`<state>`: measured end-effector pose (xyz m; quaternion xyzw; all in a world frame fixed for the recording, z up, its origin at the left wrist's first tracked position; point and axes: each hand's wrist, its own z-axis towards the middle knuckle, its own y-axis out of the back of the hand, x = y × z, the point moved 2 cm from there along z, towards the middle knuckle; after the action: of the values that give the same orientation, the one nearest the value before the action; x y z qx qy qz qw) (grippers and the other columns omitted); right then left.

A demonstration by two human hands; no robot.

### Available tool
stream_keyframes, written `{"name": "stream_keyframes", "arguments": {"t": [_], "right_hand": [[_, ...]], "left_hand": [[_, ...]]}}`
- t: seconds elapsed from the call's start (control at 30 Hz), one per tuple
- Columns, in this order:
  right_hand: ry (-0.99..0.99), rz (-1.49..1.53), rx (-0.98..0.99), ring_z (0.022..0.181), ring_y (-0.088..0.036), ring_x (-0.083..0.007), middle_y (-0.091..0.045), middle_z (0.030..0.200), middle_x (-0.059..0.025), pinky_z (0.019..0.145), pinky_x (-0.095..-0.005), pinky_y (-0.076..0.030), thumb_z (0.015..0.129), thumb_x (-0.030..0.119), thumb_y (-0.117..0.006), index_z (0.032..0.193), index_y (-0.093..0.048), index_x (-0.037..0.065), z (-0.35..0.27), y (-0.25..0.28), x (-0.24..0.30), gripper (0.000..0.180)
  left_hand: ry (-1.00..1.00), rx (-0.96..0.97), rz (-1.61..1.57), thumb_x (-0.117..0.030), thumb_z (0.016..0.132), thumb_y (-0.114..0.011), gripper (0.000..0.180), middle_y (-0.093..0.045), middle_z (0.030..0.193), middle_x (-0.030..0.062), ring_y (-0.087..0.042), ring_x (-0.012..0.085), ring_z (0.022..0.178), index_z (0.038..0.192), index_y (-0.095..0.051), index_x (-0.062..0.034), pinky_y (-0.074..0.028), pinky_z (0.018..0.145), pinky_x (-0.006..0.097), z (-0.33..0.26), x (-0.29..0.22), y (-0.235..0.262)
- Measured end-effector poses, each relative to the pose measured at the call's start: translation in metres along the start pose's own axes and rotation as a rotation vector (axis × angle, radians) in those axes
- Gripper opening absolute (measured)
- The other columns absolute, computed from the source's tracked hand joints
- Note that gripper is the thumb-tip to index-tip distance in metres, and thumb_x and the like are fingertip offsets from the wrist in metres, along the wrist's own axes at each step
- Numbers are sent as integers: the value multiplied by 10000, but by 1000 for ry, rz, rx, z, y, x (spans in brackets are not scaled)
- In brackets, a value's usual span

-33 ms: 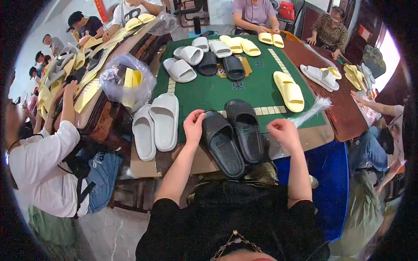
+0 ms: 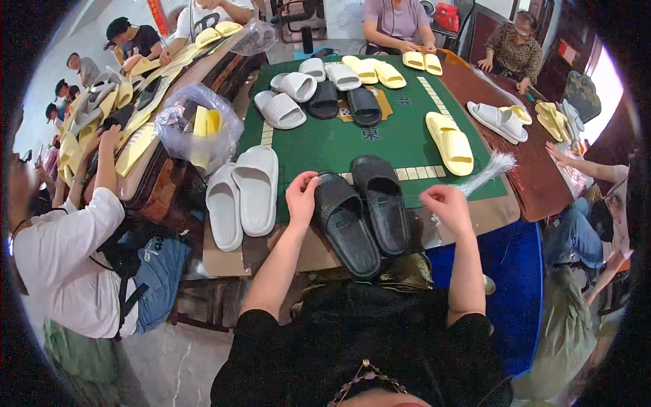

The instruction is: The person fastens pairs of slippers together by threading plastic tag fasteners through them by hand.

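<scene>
A pair of black slippers stands at the table's near edge, soles down and side by side: the left black slipper (image 2: 352, 237) and the right black slipper (image 2: 382, 203). Beside the left one's strap is my left hand (image 2: 301, 202), thumb and fingers pinched together near its outer edge. My right hand (image 2: 450, 209) is curled in a pinch to the right of the pair, apart from it. Whatever either pinch holds is too small to make out. Beyond my right hand lies a bundle of thin, clear-white strands (image 2: 487, 173). A light grey pair of slippers (image 2: 255, 193) rests left of my left hand.
A green mat (image 2: 325, 146) covers the table, with grey, black and yellow slippers (image 2: 449, 146) on it. A plastic bag (image 2: 220, 139) with yellow pieces stands at the left. Co-workers sit around; a blue panel (image 2: 508, 292) is by my right arm.
My right hand has shifted slightly to the right, away from the black slippers. My left hand and the slippers stay in place.
</scene>
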<state>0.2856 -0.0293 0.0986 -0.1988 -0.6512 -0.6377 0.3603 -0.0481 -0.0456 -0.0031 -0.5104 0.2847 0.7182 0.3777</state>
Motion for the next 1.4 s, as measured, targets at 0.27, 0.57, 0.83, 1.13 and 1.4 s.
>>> {"name": "stream_keyframes", "arguments": {"t": [0.27, 0.57, 0.83, 1.13, 1.4], "right_hand": [[-50, 299, -105, 654, -562, -71, -644, 720, -20, 586, -226, -438, 812, 179, -666, 839, -664, -33, 11, 32, -51, 213], [-109, 790, -167, 631, -457, -42, -514, 657, 54, 555, -196, -309, 821, 156, -642, 742, -611, 76, 10, 32, -69, 117], [-86, 1623, -90, 715, -523, -88, -610, 875, -26, 521, -210, -394, 911, 167, -591, 954, -571, 65, 18, 7, -61, 113], [-67, 671, -20, 674, -434, -27, -561, 743, 73, 586, -202, -320, 851, 195, -646, 979, -675, 19, 4, -17, -21, 220], [257, 300, 92, 793, -605, -136, -647, 861, -74, 694, -270, -466, 832, 128, -632, 1015, -683, 66, 14, -51, 3, 200]], "left_hand": [[22, 22, -50, -74, 858, -606, 143, -657, 837, 32, -590, 82, 763, 973, -635, 6, -464, 706, 222, 3, 12, -2], [-33, -39, 25, -84, 819, -640, 142, -643, 767, 32, -577, 87, 711, 933, -644, 0, -473, 677, 239, -1, 7, 2], [8, -22, -44, -94, 820, -649, 154, -639, 784, 8, -564, 70, 715, 941, -640, 0, -460, 682, 225, -6, 14, 1], [-130, -64, 13, -73, 841, -610, 111, -642, 792, 36, -562, 85, 735, 919, -639, 0, -466, 677, 238, -2, -5, -3], [-50, 9, -351, -71, 894, -551, 144, -606, 813, 40, -571, 92, 739, 1003, -574, 21, -479, 693, 232, 27, -49, -27]]}}
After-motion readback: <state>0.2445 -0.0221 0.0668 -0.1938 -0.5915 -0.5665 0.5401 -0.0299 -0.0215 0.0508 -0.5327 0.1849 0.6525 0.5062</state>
